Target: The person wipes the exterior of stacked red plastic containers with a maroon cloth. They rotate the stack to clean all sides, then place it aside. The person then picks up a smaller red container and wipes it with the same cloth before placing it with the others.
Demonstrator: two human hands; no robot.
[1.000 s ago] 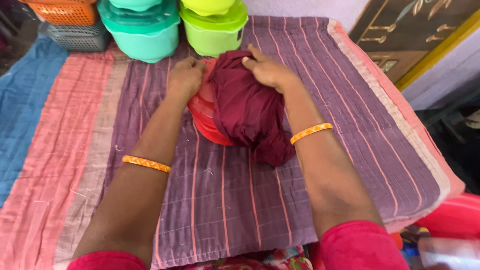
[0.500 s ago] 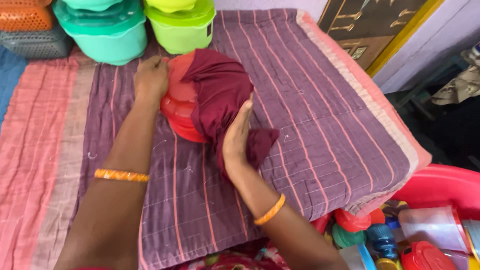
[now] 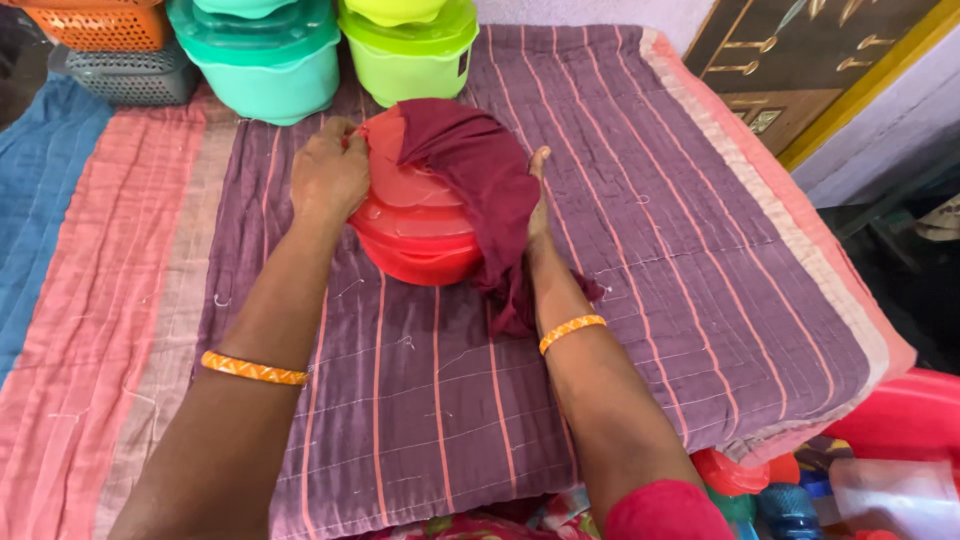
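**Right hand now behind the cloth, container pinned from both sides**

Since half a second back, the right hand (image 3: 538, 205) has slid from the near face of the maroon cloth to its far right side; only the edge of the palm and one raised finger show past the fabric. The left hand (image 3: 328, 178) has shifted little and keeps its place on the left rim.

Nearest, both forearms run up from the bottom edge, each with an orange bangle (image 3: 254, 369) at the wrist. They lie on the purple striped quilted mat (image 3: 640, 280).

Mid-field: the round red plastic lidded container (image 3: 418, 232) sits on the mat between the two hands. Left fingers are curled over its upper left edge, gripping the rim. The crumpled maroon cloth (image 3: 478, 170) drapes over the lid's right half and hangs down the right wall, a tail trailing toward the near side. Right fingers press flat against the cloth; whether they pinch it I cannot tell.

Key relation: cloth lies directly left of the right palm, against the container; left hand is opposite.

Far: stacked teal tubs (image 3: 268, 62) and lime-green tubs (image 3: 412, 55).
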